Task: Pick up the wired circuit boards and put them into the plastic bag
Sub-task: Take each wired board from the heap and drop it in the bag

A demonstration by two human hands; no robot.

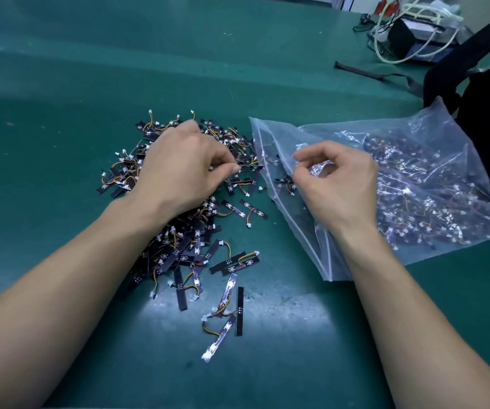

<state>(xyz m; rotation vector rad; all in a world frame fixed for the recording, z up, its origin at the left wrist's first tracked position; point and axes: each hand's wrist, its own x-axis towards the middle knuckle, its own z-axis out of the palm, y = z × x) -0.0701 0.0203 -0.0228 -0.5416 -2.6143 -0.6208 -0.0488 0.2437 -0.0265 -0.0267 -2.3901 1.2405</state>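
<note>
A pile of small black wired circuit boards [175, 249] with orange and yellow wires and white plugs lies on the green mat. My left hand [178, 169] hovers over the pile's upper part and pinches a circuit board between thumb and fingertips, close to the bag's mouth. To the right lies a clear plastic zip bag [432, 184] with many boards inside. My right hand [338, 184] pinches the bag's upper film near its opening and lifts it. A few loose boards [229, 308] lie nearer to me.
The green mat [60, 113] covers the whole table. A black bag with straps [485, 93] sits at the right edge behind the plastic bag. At the far right corner stand a dark box and white cables [414, 33].
</note>
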